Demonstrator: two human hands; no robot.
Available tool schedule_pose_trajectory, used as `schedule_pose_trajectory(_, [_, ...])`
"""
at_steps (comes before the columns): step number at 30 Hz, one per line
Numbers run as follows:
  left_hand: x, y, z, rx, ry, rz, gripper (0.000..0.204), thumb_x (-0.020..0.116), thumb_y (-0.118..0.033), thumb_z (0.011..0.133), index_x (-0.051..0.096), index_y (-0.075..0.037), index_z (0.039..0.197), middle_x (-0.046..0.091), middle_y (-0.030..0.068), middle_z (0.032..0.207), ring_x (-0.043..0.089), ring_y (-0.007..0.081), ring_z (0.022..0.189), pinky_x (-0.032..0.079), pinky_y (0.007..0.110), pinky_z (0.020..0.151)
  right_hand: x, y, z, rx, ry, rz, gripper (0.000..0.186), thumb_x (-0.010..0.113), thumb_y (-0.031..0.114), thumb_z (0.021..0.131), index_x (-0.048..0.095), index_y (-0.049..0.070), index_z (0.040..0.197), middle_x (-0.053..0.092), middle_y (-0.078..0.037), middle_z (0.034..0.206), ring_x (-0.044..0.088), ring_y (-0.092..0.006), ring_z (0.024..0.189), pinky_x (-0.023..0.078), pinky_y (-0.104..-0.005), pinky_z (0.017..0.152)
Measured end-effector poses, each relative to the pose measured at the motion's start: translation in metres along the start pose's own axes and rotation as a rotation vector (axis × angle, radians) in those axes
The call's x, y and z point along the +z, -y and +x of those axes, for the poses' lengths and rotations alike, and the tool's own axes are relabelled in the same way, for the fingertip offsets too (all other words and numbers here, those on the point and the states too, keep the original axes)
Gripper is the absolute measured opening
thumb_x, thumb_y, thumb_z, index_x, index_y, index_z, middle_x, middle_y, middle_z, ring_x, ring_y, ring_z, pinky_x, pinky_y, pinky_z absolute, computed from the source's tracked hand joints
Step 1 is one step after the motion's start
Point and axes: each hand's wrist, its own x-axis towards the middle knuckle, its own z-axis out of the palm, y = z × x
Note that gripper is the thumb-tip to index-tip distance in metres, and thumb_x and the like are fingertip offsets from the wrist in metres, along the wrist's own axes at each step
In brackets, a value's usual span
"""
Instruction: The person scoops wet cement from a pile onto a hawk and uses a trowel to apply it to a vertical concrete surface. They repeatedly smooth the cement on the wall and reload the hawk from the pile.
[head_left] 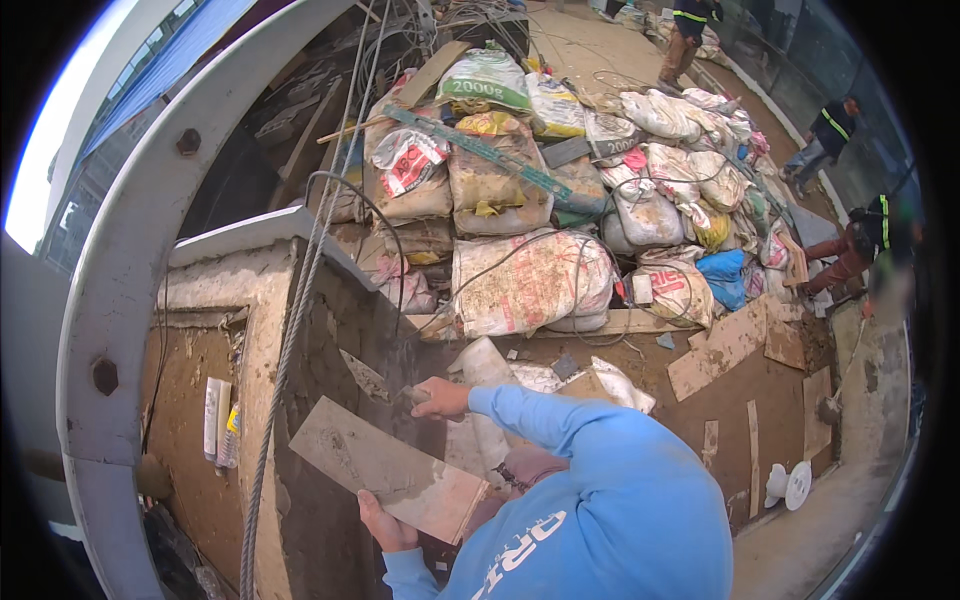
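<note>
My right hand (440, 398), in a blue sleeve, closes round the handle of a trowel (366, 378). The trowel's pointed grey blade is smeared with mortar and reaches left toward the dark, rough mortared face of a low wall (350, 320). Below it, my left hand (387, 524) grips the lower edge of a flat rectangular board (400, 470). Grey mortar is spread over part of the board, and its near right end is paler and pinkish. The board slants down to the right, beside the wall.
Stacked dirty sacks (530, 280) fill the far side, with black cables across them. A steel cable (290, 350) and a curved bolted metal beam (130, 300) stand at left. Wood scraps (720, 350) and a white spool (795, 485) lie at right. Several people are farther right.
</note>
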Motion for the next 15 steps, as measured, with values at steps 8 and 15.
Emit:
schedule_pose_trajectory(8, [0.071, -0.014, 0.049, -0.396, 0.494, -0.198, 0.053, 0.040, -0.040, 0.107, 0.043, 0.000, 0.141, 0.053, 0.0157, 0.140, 0.057, 0.0322, 0.123, 0.047, 0.048, 0.104, -0.061, 0.130, -0.129, -0.444, -0.374, -0.826, 0.028, 0.070, 0.026, 0.086, 0.059, 0.006, 0.102, 0.061, -0.020, 0.077, 0.060, -0.0401, 0.072, 0.047, -0.0455, 0.066])
schedule_pose_trajectory(15, [0.118, -0.024, 0.035, -0.410, 0.717, -0.138, 0.056, 0.041, -0.042, 0.106, 0.045, 0.001, 0.140, 0.056, 0.0156, 0.137, 0.061, 0.0294, 0.118, 0.051, 0.045, 0.100, -0.045, 0.183, -0.213, -0.515, -0.553, -1.473, 0.013, 0.063, 0.017, 0.084, 0.054, 0.009, 0.090, 0.060, -0.011, 0.080, 0.064, -0.0352, 0.073, 0.051, -0.0471, 0.062])
